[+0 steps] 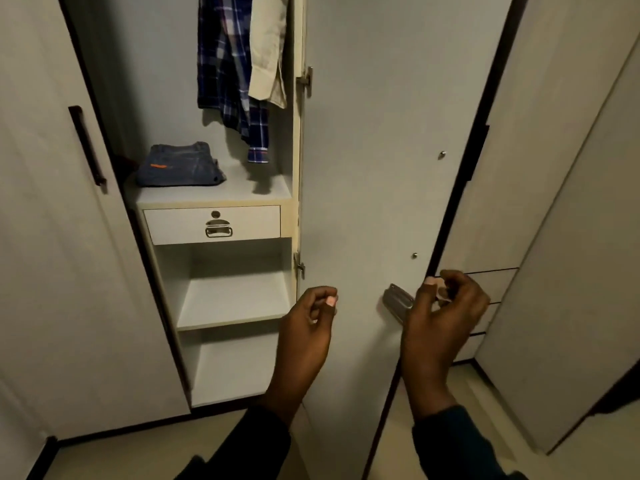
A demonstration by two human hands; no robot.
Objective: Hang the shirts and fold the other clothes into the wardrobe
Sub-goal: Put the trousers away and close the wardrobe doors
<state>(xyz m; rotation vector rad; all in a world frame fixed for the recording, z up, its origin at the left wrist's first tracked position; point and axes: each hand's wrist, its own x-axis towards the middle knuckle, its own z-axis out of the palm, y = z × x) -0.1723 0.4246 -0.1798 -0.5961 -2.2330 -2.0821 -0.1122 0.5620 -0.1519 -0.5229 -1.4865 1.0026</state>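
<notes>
Head view: the wardrobe [221,362] is being shown with its door [374,168] swung open at 3 o'clock. Two shirts, plaid [225,74] and beige [268,46], are being hung at 12 o'clock above the folded jeans [180,165], which are being kept on the shelf over the drawer [212,224]. The left hand [306,327] is being held loosely curled, gripping nothing. The right hand [446,317] is being curled beside the door's latch [398,302]; whether anything is being pinched cannot be told.

Home bedroom: open wardrobe [294,188] w/ 2 hung shirts [242,64], folded jeans [180,166], drawer [212,224].
</notes>
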